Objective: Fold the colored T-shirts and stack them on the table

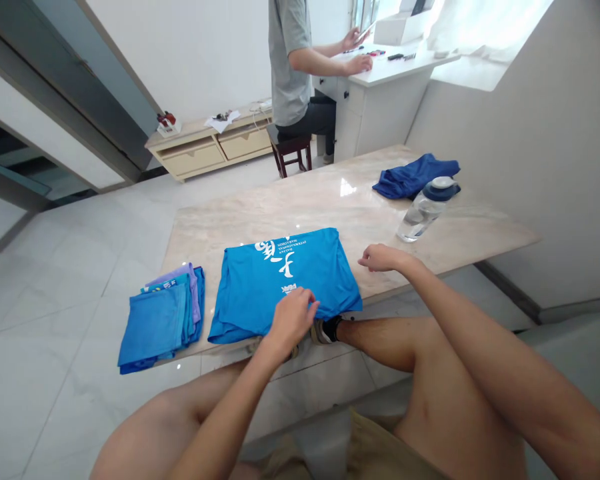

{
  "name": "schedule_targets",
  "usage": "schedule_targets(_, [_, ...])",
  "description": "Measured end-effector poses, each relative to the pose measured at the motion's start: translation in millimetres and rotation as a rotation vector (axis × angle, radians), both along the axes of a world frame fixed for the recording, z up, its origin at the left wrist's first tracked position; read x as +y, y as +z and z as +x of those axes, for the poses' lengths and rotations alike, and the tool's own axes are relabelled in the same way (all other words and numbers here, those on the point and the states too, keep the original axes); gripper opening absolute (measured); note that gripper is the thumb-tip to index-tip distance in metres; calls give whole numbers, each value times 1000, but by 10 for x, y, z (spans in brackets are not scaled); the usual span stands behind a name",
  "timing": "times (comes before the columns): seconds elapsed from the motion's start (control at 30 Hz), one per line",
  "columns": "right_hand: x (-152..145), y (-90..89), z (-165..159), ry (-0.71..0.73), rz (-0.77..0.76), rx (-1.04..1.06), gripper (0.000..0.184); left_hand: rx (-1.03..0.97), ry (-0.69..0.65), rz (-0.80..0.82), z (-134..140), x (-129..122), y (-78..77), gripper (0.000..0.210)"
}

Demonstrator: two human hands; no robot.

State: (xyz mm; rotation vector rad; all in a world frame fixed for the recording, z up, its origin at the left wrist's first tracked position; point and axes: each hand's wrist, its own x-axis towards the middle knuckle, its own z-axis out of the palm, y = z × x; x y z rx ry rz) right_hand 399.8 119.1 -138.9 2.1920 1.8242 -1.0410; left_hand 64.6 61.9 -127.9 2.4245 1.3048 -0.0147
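The largest thing before me was the table (325, 200), which had a pale marble-patterned top. Beyond it, a person (290, 73) in a grey shirt sat on a dark stool (291, 143), at a white desk (405, 73). A low cream cabinet (195, 157) stood behind, along the wall. On my table, the widest item was the bright blue T-shirt (253, 287); it lay folded into a broad shape at the near edge, with the white print "Dalian International Marathon" facing up. Just to its left was a stack of folded clothes (155, 320), blue and lilac, at the corner. A dark blue garment (413, 177) lay crumpled near the far right side, and a clear water bottle (423, 210) with a blue and white lid stood in front of it. My left hand (291, 323) was at the near edge of the T-shirt, its fingers loosely bent; I cannot tell whether they pinched the fabric. My right hand (379, 258) was just beside the shirt, empty, its fingers curled lightly and slightly apart.
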Motion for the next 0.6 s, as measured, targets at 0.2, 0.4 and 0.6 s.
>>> schedule_targets(0.2, [-87,-224,-97,-240,58,124,31,22,166,86,1125,-501,-432,57])
schedule_targets(0.4, [13,-411,-247,-489,62,356,40,88,168,35,1238,-462,-471,25])
schedule_targets(0.6, [180,-478,-383,-632,48,409,48,-9,66,-178,1196,-467,-385,25])
